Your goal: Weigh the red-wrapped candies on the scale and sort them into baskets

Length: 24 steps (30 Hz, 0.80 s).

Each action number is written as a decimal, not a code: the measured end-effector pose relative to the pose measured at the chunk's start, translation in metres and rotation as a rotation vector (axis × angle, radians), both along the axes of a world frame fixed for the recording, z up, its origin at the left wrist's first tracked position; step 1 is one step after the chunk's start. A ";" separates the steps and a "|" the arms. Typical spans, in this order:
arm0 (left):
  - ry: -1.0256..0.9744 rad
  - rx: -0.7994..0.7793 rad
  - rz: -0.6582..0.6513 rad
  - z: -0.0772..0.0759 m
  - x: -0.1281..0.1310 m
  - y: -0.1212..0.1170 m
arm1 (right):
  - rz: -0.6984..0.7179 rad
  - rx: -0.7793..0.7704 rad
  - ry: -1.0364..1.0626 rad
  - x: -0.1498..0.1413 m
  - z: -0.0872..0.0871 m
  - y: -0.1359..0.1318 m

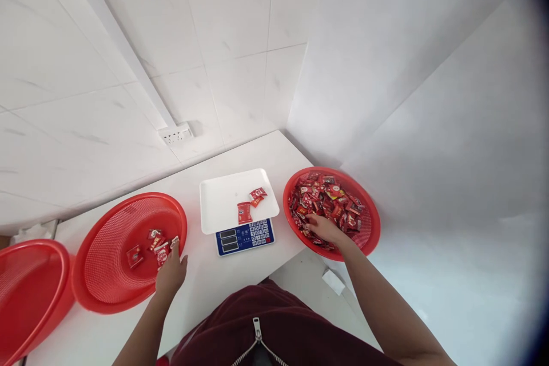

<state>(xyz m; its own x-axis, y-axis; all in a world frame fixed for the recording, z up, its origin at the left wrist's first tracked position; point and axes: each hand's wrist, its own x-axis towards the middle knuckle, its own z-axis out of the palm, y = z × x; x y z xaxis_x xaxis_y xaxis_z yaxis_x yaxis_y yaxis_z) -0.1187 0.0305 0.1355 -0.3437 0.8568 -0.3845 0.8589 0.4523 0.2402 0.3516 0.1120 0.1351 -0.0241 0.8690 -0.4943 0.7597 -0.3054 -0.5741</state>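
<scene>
Up front there's a maroon jacket (266,326), then a white table (201,283) with a right basket (374,234), middle basket (103,246) and scale (244,241) on it. The left hand (170,274) is held over the middle basket, fingers loosely bent, a packet (175,242) at the tips; whether it's gripped can't be told. The right hand (328,230) is dipped into the right basket, fingers curled, grip hidden. Red packets (317,190) are heaped there, a few scattered in the middle basket and on the scale. Probably light, slippery, crushable; best pinched by the wrapper edge.

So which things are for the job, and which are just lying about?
Part of the job, it seems:
red packets
right basket
middle basket
scale with packets on it

Probably just there:
far-left basket
wall socket
white thing on the floor
</scene>
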 end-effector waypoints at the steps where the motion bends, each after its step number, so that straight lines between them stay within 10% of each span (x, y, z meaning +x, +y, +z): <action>1: -0.006 -0.008 0.024 -0.001 0.000 0.001 | 0.044 -0.030 -0.005 0.001 -0.004 -0.003; 24: 0.078 -0.014 -0.002 -0.009 -0.002 0.004 | 0.103 0.060 -0.211 -0.016 -0.041 0.004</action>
<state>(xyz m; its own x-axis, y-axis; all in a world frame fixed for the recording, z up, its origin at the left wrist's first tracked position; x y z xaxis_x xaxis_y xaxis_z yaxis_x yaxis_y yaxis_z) -0.1208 0.0345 0.1269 -0.3716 0.8522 -0.3683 0.8755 0.4537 0.1665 0.3352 0.1162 0.0946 -0.0154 0.8951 -0.4455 0.8903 -0.1905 -0.4136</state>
